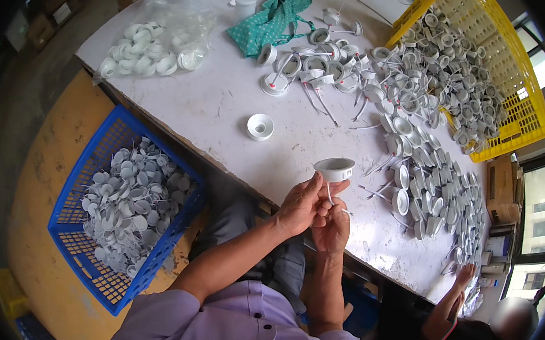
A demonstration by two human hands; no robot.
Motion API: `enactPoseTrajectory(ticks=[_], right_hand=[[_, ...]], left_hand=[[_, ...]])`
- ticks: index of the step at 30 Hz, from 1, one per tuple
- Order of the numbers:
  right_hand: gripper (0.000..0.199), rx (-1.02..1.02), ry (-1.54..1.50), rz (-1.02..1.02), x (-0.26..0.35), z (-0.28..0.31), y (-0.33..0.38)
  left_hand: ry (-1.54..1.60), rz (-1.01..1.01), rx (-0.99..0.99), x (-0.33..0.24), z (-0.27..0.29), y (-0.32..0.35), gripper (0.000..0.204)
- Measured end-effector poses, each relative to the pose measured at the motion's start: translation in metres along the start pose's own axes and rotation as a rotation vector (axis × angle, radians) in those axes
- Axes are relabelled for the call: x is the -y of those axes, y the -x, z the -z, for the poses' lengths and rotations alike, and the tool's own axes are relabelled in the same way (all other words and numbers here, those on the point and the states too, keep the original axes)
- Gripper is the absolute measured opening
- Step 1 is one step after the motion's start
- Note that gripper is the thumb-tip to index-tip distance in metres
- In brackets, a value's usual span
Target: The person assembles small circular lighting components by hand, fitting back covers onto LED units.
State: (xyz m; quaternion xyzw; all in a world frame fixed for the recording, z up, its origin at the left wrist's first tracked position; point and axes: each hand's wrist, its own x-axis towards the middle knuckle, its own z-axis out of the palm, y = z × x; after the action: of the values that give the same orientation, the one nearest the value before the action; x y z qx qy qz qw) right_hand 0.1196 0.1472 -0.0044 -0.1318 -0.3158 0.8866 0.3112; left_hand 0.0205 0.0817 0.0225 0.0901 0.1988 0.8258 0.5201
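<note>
Above the near edge of the table, my left hand [300,206] is closed on a white round light housing [335,171], its thumb and fingers at the rim and side. A thin white wire [329,195] hangs down from the housing. Just below, my right hand [332,231] is closed around the lower part of that wire, and its fingertips meet those of my left hand. One loose white cup-shaped housing [260,127] lies on the table beyond my left hand, hollow side up.
Wired housings [414,157] spread over the table's right side, beside a tilted yellow crate [524,83] full of more. A blue crate [85,180] of white discs stands left. Behind lie a clear bag [162,24] of white parts and green cloth [266,21]. A co-worker's hand [466,276] shows lower right.
</note>
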Motion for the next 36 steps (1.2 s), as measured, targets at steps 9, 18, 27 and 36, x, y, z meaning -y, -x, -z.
enactPoseTrajectory(ticks=[9,18,27,36], right_hand=[[0.025,0.013,-0.224,-0.181,-0.003,0.012,0.029],[0.055,-0.078,0.164,-0.104,-0.023,-0.034,0.061],[0.047,0.264,1.234,0.244,0.013,-0.022,0.05],[0.019,0.005,1.107,0.352,0.009,-0.024,-0.027]], left_hand=[[-0.286,-0.062,0.126,0.003,0.02,0.029,0.038],[-0.518,-0.057,0.103,-0.016,0.008,0.034,0.033],[-0.585,-0.111,-0.105,-0.022,0.028,0.036,0.03],[-0.696,-0.062,-0.24,-0.046,0.045,0.056,0.026]])
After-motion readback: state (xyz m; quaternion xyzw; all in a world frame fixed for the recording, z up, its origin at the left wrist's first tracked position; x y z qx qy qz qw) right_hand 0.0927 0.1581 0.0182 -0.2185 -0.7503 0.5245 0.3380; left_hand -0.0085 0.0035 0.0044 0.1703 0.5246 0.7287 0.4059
